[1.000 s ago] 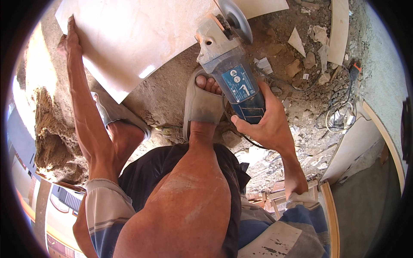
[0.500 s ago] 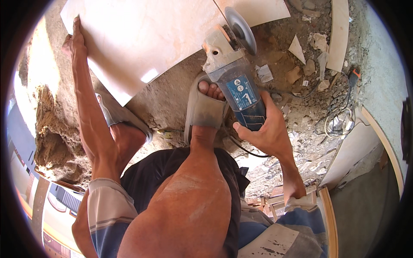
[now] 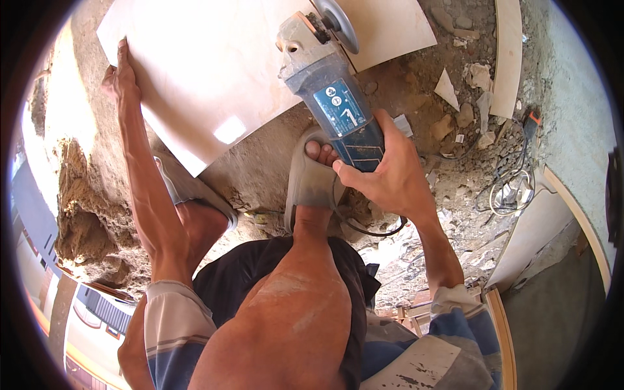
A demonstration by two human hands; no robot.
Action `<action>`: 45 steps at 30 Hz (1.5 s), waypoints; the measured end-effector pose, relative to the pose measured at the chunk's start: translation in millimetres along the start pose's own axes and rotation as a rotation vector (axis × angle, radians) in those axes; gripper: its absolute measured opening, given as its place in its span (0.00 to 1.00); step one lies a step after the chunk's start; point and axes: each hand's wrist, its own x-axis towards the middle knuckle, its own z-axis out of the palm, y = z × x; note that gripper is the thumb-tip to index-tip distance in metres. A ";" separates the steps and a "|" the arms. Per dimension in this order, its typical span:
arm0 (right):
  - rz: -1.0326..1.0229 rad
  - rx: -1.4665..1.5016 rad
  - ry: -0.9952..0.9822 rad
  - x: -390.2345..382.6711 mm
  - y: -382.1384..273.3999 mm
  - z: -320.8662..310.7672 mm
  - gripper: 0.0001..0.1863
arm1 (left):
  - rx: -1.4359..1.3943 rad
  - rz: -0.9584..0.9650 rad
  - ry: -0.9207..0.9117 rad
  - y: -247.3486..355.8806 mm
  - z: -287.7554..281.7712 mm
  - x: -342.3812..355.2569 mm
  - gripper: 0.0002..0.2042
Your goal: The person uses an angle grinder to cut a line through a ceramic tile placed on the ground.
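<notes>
In my right hand [image 3: 396, 166] is a blue and grey angle grinder [image 3: 341, 110], the fingers wrapped round its rear body. Its round disc [image 3: 339, 25] stands on edge over the far part of a large pale tile [image 3: 208, 71]. Close by the disc, a dark straight line separates the tile from a smaller pale piece [image 3: 393, 39] on the right. My left hand [image 3: 123, 78] grips the tile's left edge, one digit lying on top; the other fingers are partly hidden. From the grinder's rear, a black cable [image 3: 370, 232] loops past my right foot.
My sandalled feet [image 3: 312, 182] rest on rough dirt near the tile. Rubble and broken tile shards [image 3: 446, 91] lie to the right, beside a long pale strip [image 3: 508, 58]. A tangled cord [image 3: 513, 192] lies by the pale wall [image 3: 572, 123].
My right hand has moved the grinder left and slightly farther away, bringing the disc closer over the tile's dark line. My left hand keeps its place on the edge. The view has shifted slightly.
</notes>
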 end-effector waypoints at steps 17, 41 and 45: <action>-0.059 -0.117 0.016 48.1 -6.4 11.5 0.44 | 0.061 -0.074 0.021 3.5 -5.6 -0.9 0.40; -0.012 -0.056 0.002 25.6 -3.0 3.4 0.38 | -0.060 -0.037 0.083 -1.7 2.4 5.1 0.34; 0.034 -0.059 -0.020 25.8 -5.6 2.6 0.36 | -0.051 -0.054 0.056 -9.3 -0.8 23.0 0.39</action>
